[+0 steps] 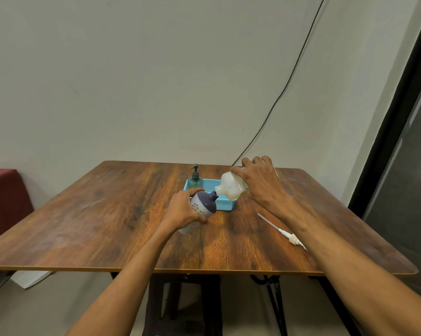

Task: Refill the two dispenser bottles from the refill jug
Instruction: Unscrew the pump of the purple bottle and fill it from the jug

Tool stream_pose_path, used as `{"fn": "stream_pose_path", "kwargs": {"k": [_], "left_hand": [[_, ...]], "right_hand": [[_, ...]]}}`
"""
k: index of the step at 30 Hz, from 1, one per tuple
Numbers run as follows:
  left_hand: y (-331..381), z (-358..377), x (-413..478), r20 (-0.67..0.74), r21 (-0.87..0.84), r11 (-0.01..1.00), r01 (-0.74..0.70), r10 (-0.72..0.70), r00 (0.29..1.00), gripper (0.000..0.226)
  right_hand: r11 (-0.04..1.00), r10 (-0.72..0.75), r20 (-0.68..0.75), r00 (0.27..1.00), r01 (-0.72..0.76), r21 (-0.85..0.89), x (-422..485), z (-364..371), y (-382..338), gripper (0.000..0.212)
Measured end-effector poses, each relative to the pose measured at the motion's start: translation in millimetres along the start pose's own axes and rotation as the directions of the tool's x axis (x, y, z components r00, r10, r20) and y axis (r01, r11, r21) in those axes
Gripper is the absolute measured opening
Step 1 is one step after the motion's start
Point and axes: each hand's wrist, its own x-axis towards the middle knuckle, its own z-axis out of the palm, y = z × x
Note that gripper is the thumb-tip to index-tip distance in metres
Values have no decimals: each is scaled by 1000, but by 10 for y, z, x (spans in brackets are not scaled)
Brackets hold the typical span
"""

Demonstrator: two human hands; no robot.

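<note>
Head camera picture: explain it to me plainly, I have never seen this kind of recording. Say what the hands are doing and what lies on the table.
The one picture comes from a camera worn on a person's head, looking down at bare arms; there is no machine. The left hand holds a white and purple dispenser bottle, tilted, its pump off. The right hand tips the pale refill jug so its mouth meets the bottle's neck. On the wooden table sit a blue basket holding a green pump bottle, and the removed white pump.
</note>
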Motion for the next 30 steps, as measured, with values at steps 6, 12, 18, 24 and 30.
{"fn": "stream_pose_path", "kwargs": {"k": [6,12,18,24,30], "left_hand": [[-13,-1,11,-9,2,1000,-9,10,1000,78],[-15,-3,15,-11,10,1000,-17,17,1000,79],[-5,2,19,-11,9,1000,-9,10,1000,79],[-8,7,14,-9,-1,1000,-13,13,1000,77],[-11,15,20,-13,0,1000,-7,7,1000,77]], "right_hand": [[1000,-7,10,1000,7,5,6,-6,-3,52],[1000,-14,13,1000,13,18,1,-41,8,51],[1000,-17,21,1000,17,14,6,-68,3,51],[1000,-18,23,1000,18,1,8,-76,4,51],[1000,-18,12,1000,18,-4,16,-54,-6,53]]}}
